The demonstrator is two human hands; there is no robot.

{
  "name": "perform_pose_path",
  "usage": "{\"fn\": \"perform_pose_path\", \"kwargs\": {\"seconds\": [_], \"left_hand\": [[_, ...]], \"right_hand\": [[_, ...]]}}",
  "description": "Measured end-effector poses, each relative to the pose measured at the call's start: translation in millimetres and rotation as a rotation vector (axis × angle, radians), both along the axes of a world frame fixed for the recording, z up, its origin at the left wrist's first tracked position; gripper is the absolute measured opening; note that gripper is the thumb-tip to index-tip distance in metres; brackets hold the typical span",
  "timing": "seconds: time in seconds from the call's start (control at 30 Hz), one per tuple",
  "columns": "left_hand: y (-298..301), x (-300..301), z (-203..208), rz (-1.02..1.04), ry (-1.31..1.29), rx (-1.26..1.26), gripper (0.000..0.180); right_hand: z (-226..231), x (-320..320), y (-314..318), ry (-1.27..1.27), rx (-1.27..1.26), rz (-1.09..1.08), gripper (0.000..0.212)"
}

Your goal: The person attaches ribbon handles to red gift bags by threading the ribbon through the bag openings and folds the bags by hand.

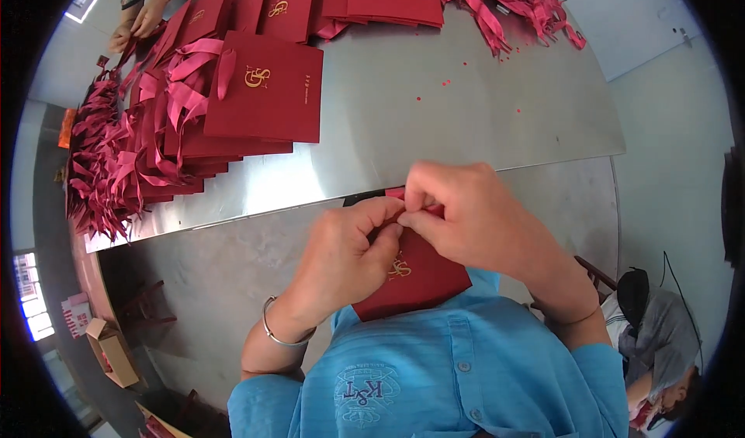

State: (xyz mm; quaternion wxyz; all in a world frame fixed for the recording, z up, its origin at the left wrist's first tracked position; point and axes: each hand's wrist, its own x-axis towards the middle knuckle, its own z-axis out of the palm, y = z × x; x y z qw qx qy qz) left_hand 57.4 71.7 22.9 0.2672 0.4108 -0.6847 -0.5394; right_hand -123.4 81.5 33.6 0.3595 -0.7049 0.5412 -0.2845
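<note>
A dark red paper gift bag with a gold emblem rests upside-up against my lap, below the table's front edge. My left hand pinches the bag's top edge between thumb and fingers. Close against it, my right hand is closed in a pinch on a pink ribbon, most of which my fingers hide. The two sets of fingertips almost meet over the bag's upper edge. Whether the ribbon passes through a hole there cannot be seen.
A metal-topped table spans the front. Stacked red gift bags with pink ribbon handles fill its left and far sides. Loose ribbons lie at the far right, near small red dots. Another person's hands work at far left; someone sits at lower right.
</note>
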Motion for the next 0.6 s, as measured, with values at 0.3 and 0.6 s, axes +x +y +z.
{"fn": "perform_pose_path", "kwargs": {"seconds": [0.3,0.6], "left_hand": [[11,-9,-2,-0.043,-0.108,-0.255,0.015],[20,-20,8,-0.032,-0.131,-0.507,0.019]], "right_hand": [[5,-44,-23,-0.275,0.146,0.244,0.014],[6,-41,-64,-0.119,0.728,0.655,0.033]]}}
